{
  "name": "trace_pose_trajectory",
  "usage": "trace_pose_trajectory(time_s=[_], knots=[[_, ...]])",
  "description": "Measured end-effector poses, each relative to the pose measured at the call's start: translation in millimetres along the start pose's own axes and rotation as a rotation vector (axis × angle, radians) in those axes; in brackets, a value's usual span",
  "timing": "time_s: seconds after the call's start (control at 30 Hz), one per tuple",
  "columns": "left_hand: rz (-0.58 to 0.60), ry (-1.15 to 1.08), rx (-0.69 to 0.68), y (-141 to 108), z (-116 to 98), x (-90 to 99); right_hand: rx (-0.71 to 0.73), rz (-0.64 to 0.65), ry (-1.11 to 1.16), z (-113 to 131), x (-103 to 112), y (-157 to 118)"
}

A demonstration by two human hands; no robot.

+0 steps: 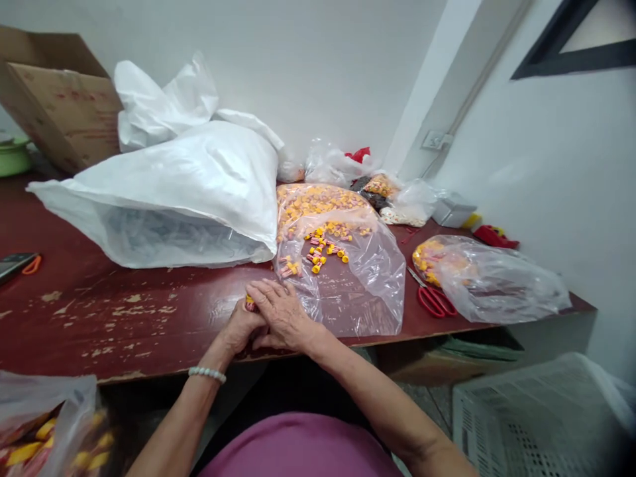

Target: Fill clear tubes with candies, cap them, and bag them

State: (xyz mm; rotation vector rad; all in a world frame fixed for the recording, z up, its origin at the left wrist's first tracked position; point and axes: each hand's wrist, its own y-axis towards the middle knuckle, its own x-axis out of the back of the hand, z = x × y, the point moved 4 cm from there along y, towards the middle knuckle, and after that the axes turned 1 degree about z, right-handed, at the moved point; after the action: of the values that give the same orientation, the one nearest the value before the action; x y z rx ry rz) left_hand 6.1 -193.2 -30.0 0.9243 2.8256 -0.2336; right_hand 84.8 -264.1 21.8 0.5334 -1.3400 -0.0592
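Note:
At the table's front edge my left hand (242,326) is closed around a small yellow-capped piece with a reddish body (251,303). My right hand (284,314) lies over it, fingers together and bent across the piece and the left hand. Most of the piece is hidden by the fingers. Just beyond, loose yellow-capped pieces (317,260) with pink-red striped bodies lie at the mouth of a clear plastic bag (375,285). Many more fill the back of that bag. To its left, a large white woven sack (199,179) gapes open, showing many translucent pieces (169,233).
Red-handled scissors (436,301) lie beside another clear bag (501,281) of yellow pieces at right. A cardboard box (64,106) and a phone (16,266) are at left. Below the table stand a plastic crate (521,424) and a bag of yellow-and-red pieces (44,437).

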Motion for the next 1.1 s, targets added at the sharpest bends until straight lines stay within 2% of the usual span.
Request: trace_pose_trajectory(time_s=[0.1,0.2,0.33,0.43,0.5,0.6,0.8,0.97,1.1], knots=[[0.016,-0.060,-0.002,-12,0,-7.0,0.013,0.031,0.014,4,0,-3],[-0.065,-0.117,0.035,-16,4,-10.0,0.013,-0.008,0.013,7,2,-4],[-0.108,-0.192,0.085,-18,9,-17.2,0.036,-0.021,0.092,3,-1,-6],[-0.141,-0.212,0.080,-19,4,-20.5,0.085,-0.047,0.207,-1,-1,-8],[-0.137,-0.233,0.106,-20,-2,-21.7,0.054,-0.096,0.245,-6,0,-10],[-0.116,-0.321,0.151,-23,-11,-20.9,-0.018,-0.169,0.262,-10,2,-14],[-0.184,-0.396,0.170,-37,-15,-11.1,0.024,-0.167,0.332,-2,0,-13],[-0.213,-0.370,0.215,-41,-10,-16.0,0.088,-0.168,0.302,2,7,-8],[-0.261,-0.304,0.171,-41,-20,-13.8,0.089,-0.154,0.376,-2,13,-11]])
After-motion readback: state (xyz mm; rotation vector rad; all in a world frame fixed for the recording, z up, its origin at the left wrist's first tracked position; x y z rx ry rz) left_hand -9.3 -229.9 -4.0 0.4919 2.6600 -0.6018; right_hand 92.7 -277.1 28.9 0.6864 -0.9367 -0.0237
